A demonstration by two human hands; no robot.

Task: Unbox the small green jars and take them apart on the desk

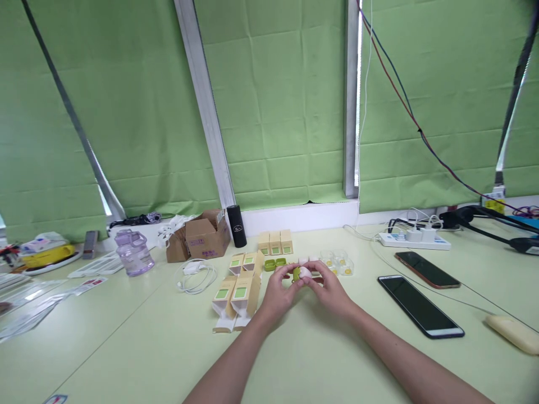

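In front of me, both hands meet at a small green case (296,274) and a small rounded white piece (305,272), held close together. My left hand (278,293) is closed around the green case. Pinched in the fingertips of my right hand (331,290) is the white piece; whether the two parts are joined I cannot tell. Just behind my left hand lie similar green cases (270,265). Clear plastic holders with yellow centres (346,268) sit behind my right hand, near some whitish pieces partly hidden by the fingers. Small cream boxes (246,292) with green labels, some with open flaps, lie left of my hands.
More cream boxes (275,243) stand at the back. A cardboard box (206,234), a black cylinder (236,226), a purple jug (135,253) and a coiled white cable (197,276) are leftward. Phones (421,306) and a power strip (415,240) lie right.
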